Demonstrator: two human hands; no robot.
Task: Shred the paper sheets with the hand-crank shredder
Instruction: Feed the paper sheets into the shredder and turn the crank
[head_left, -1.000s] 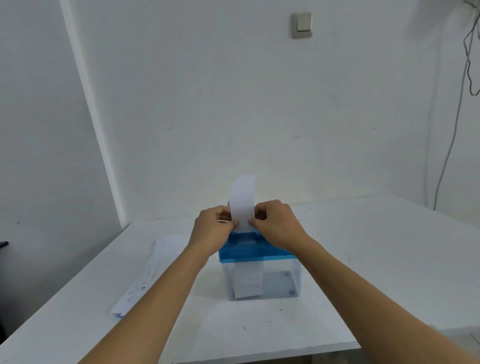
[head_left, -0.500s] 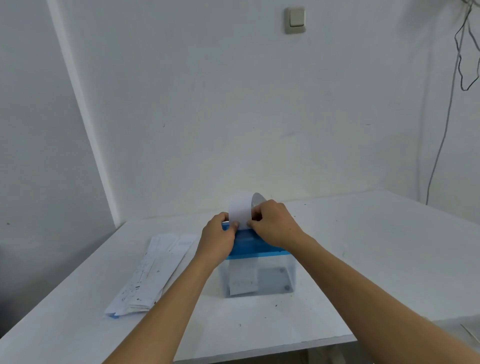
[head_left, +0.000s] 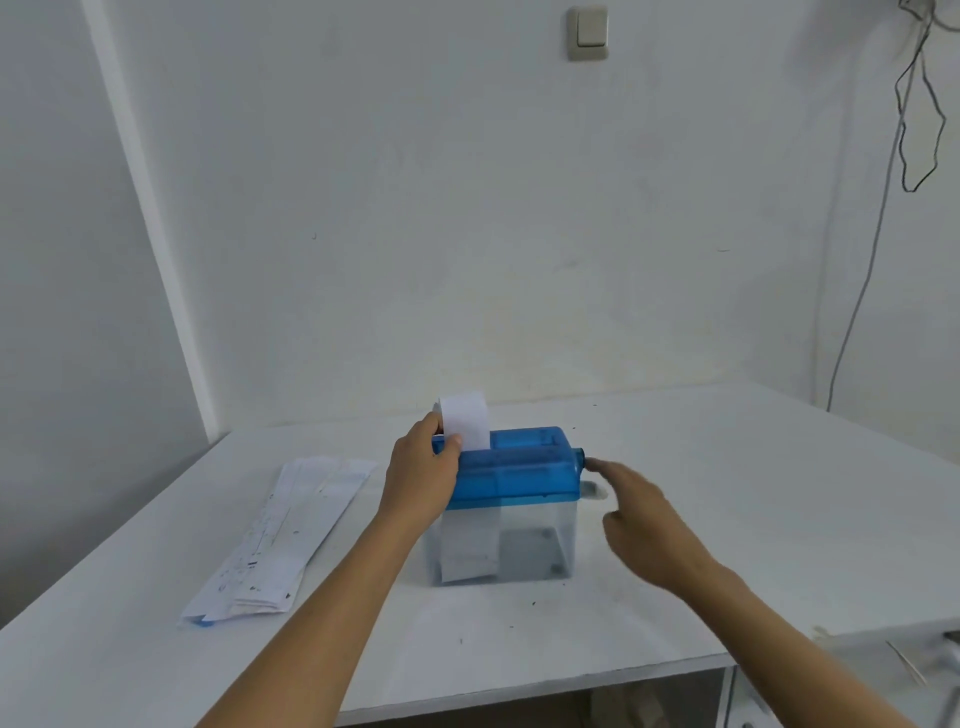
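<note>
A small shredder with a blue top (head_left: 524, 470) and a clear bin (head_left: 535, 545) stands mid-table. A white paper strip (head_left: 466, 423) sticks upright out of the slot at the top's left end. My left hand (head_left: 421, 478) pinches the strip's lower left edge and rests against the shredder's left end. My right hand (head_left: 641, 514) hovers just right of the shredder with its fingers stretched out, near the crank hub (head_left: 582, 460) and the pale crank handle (head_left: 592, 489); it is blurred and holds nothing. A piece of paper (head_left: 467, 551) hangs inside the bin.
A stack of long printed paper sheets (head_left: 280, 535) lies on the white table (head_left: 727, 493) left of the shredder. The table's front edge (head_left: 519, 691) is close to me. Walls stand behind and to the left, with a cable (head_left: 857, 291) hanging at the right.
My right hand has let go of the paper strip and moved right, to the crank side of the shredder. The strip stands lower in the slot. My left hand stays on it.
</note>
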